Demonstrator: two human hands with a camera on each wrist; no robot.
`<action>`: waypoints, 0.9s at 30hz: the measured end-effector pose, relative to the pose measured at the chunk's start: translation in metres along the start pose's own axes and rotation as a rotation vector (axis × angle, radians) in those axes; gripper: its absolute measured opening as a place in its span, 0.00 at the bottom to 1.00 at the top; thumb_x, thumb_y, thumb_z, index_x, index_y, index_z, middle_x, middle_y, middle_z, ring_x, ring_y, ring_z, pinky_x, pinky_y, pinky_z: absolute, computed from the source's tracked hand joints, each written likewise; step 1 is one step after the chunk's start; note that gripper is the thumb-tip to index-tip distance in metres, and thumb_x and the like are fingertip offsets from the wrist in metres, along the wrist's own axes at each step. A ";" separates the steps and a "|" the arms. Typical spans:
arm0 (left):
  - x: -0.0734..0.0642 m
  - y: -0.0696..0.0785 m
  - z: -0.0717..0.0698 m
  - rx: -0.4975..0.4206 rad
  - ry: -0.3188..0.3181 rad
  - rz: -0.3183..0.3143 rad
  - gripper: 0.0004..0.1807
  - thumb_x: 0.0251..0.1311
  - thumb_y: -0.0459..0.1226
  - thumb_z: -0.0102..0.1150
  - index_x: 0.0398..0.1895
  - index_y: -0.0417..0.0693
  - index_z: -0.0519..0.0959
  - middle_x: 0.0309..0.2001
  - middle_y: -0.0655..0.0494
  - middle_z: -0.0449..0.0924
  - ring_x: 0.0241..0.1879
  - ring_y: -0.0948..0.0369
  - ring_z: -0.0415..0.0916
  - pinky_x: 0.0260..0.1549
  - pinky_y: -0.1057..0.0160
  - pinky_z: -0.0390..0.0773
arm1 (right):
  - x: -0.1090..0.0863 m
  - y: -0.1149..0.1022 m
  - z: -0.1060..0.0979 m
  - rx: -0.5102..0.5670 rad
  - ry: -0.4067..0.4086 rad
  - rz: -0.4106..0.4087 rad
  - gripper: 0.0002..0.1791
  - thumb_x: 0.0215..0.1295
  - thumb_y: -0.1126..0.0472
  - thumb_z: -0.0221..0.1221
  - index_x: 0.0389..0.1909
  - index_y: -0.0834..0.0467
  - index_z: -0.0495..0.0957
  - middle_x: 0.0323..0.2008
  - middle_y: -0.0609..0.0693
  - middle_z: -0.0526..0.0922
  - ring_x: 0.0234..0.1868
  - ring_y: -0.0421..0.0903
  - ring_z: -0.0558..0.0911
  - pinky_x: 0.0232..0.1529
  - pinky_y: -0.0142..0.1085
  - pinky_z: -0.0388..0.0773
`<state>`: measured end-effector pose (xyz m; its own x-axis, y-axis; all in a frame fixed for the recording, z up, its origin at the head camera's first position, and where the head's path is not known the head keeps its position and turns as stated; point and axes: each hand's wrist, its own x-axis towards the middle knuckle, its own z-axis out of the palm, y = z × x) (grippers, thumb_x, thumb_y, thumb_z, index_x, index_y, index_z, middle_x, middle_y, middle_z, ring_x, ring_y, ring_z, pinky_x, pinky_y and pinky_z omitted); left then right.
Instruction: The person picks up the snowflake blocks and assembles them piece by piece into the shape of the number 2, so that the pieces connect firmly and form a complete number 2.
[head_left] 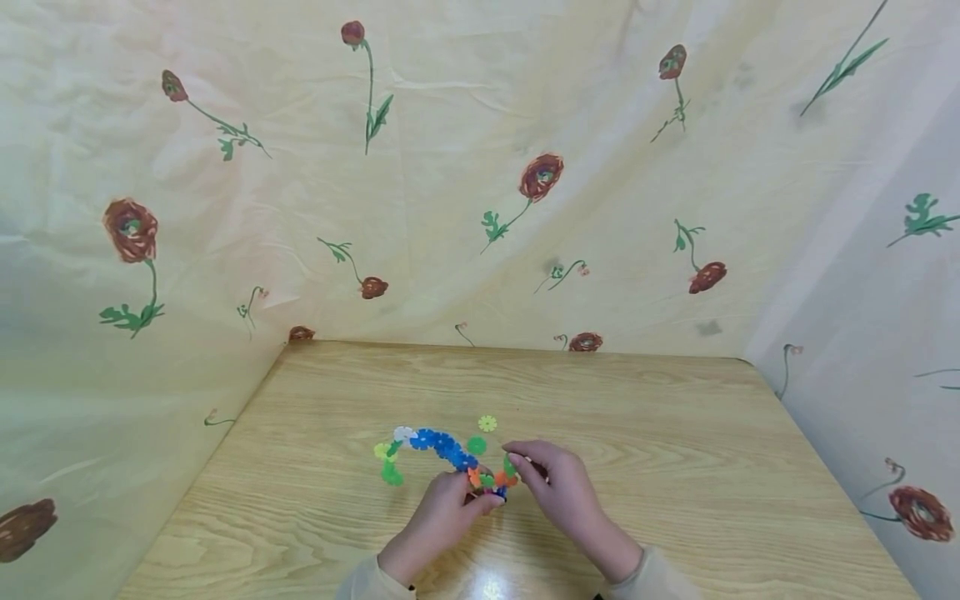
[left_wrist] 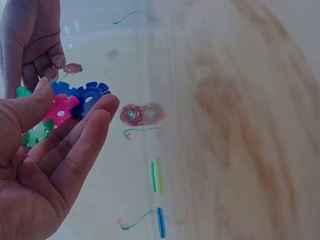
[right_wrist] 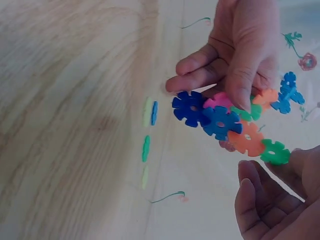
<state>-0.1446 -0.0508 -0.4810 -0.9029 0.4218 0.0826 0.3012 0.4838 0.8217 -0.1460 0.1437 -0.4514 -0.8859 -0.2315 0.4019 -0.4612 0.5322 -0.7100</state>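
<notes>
A chain of notched plastic snowflake discs runs between both hands. The left hand (head_left: 446, 504) grips it at the middle, its thumb pressed on a green disc (right_wrist: 252, 111) beside a pink disc (left_wrist: 61, 110). Dark blue (right_wrist: 190, 108), blue (right_wrist: 221, 123) and orange discs (right_wrist: 246, 138) extend from that grip. With thumb and fingers the right hand (head_left: 558, 483) pinches a green disc (right_wrist: 275, 151) joined to the orange one. From the left hand, a curved row of blue discs (head_left: 442, 446) stretches away to a white disc (head_left: 405, 434) and green discs (head_left: 392, 473).
Beyond the hands, a loose yellow-green disc (head_left: 487, 423) and a loose green disc (head_left: 477, 446) lie on the wooden table (head_left: 637, 408). A blue disc (right_wrist: 154, 113) shows edge-on in the right wrist view. Flower-printed cloth (head_left: 450, 208) hangs behind the table and along both sides.
</notes>
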 end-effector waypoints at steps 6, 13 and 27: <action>0.000 0.001 0.000 -0.008 0.005 0.007 0.10 0.64 0.46 0.60 0.39 0.52 0.81 0.28 0.68 0.79 0.27 0.73 0.73 0.27 0.70 0.74 | -0.005 0.003 0.005 -0.003 -0.024 -0.064 0.13 0.70 0.60 0.58 0.52 0.58 0.81 0.33 0.47 0.85 0.23 0.35 0.76 0.23 0.29 0.75; 0.000 0.003 0.000 -0.036 0.017 -0.013 0.09 0.64 0.45 0.60 0.35 0.51 0.81 0.26 0.66 0.78 0.25 0.71 0.73 0.25 0.70 0.74 | -0.008 0.006 0.006 0.095 -0.087 -0.008 0.15 0.72 0.58 0.56 0.56 0.56 0.77 0.30 0.48 0.86 0.26 0.45 0.84 0.26 0.31 0.79; -0.001 0.003 0.000 -0.033 0.000 -0.041 0.10 0.65 0.44 0.61 0.27 0.53 0.78 0.23 0.65 0.76 0.20 0.71 0.66 0.20 0.70 0.69 | -0.011 0.006 0.005 0.259 -0.117 0.125 0.16 0.70 0.60 0.58 0.56 0.60 0.76 0.35 0.52 0.87 0.33 0.51 0.86 0.32 0.38 0.83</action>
<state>-0.1426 -0.0498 -0.4783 -0.9144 0.4020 0.0485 0.2536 0.4751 0.8426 -0.1391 0.1458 -0.4632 -0.9294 -0.2772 0.2437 -0.3323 0.3409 -0.8794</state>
